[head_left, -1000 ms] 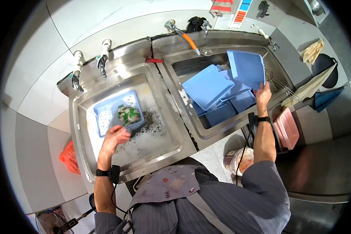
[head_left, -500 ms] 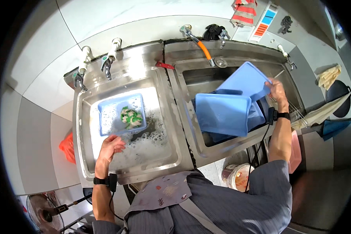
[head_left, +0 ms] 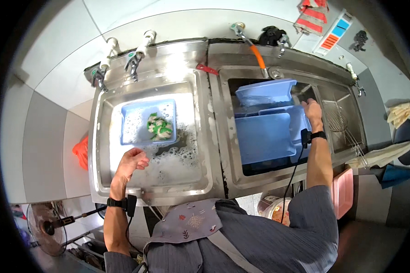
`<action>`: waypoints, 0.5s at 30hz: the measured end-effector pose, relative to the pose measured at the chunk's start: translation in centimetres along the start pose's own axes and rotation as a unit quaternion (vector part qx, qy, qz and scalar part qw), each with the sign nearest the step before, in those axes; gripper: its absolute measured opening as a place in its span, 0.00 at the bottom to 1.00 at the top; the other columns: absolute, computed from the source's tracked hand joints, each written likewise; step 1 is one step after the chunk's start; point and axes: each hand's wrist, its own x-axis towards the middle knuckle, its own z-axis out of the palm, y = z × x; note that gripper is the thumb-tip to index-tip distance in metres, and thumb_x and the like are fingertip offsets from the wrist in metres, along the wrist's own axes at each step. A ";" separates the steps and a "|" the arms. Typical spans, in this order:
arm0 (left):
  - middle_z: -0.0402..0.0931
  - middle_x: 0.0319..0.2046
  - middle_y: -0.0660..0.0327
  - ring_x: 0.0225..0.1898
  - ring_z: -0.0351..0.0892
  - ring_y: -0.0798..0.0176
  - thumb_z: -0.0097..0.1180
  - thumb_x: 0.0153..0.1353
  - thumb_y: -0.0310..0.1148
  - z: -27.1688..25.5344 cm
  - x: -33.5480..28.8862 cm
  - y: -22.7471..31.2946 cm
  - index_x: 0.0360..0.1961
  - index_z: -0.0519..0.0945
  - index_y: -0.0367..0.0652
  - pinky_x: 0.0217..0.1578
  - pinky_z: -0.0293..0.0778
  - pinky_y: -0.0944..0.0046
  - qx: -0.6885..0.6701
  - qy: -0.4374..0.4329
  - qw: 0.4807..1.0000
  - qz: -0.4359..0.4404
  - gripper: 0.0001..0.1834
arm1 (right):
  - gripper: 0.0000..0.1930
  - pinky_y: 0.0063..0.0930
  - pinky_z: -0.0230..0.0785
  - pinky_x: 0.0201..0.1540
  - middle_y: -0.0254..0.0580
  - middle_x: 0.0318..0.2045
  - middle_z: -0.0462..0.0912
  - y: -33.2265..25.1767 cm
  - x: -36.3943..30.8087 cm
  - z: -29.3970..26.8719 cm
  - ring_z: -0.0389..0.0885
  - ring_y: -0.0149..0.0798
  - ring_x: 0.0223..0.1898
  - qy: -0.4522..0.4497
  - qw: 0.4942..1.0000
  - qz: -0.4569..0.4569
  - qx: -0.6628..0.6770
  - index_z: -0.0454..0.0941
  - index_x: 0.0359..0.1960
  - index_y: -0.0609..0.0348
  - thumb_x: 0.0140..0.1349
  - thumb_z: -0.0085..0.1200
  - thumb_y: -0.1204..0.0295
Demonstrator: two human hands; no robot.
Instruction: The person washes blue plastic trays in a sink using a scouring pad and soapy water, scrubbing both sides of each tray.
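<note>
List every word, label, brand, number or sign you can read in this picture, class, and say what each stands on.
No text here is clear enough to quote.
White bucket: reddish marks, too blurred to read.
Wall strip with blue and orange panels: no legible print.
Green tap cap: too small to read.

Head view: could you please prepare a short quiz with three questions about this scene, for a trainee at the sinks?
1. True or false: the green-and-white bundle lies in a blue tray in the left basin.
2. Which colour is the hose on the tap behind the right basin? A) green B) orange C) black
3. Which hand is over the basin with several blue trays?

Key: 1. True. 2. B. 3. The right hand.
</note>
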 end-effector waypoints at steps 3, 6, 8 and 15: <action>0.83 0.33 0.61 0.32 0.84 0.66 0.59 0.69 0.40 -1.4 1.2 -0.2 0.42 0.81 0.39 0.32 0.77 0.67 0.041 -0.007 0.999 0.010 0.13 | 0.22 0.52 0.77 0.42 0.61 0.34 0.87 0.0 -0.1 -1.7 0.87 0.62 0.39 -0.076 0.987 -0.117 -0.074 0.85 0.37 0.66 0.63 0.62 0.53; 0.85 0.36 0.51 0.35 0.85 0.52 0.64 0.63 0.43 -4.7 2.2 -1.2 0.42 0.82 0.35 0.36 0.79 0.57 0.282 0.103 0.951 0.067 0.19 | 0.13 0.25 0.72 0.22 0.40 0.25 0.82 -11.5 -3.3 -7.8 0.78 0.31 0.18 -0.347 0.905 0.016 0.247 0.84 0.44 0.69 0.67 0.60 0.68; 0.85 0.37 0.46 0.37 0.85 0.46 0.66 0.60 0.44 -7.8 3.2 -1.8 0.43 0.82 0.34 0.39 0.80 0.53 0.409 0.165 0.892 0.096 0.22 | 0.16 0.23 0.71 0.23 0.35 0.25 0.79 -19.9 -6.9 -10.4 0.75 0.28 0.21 -0.346 0.876 -0.076 0.327 0.81 0.53 0.67 0.68 0.59 0.68; 0.84 0.43 0.39 0.49 0.85 0.37 0.65 0.59 0.42 -12.5 10.1 -4.6 0.45 0.83 0.34 0.53 0.80 0.46 0.480 0.248 0.837 0.088 0.21 | 0.29 0.45 0.76 0.57 0.58 0.55 0.83 -48.7 -18.1 -3.1 0.83 0.52 0.54 -0.341 0.795 -0.446 0.229 0.70 0.69 0.59 0.68 0.57 0.62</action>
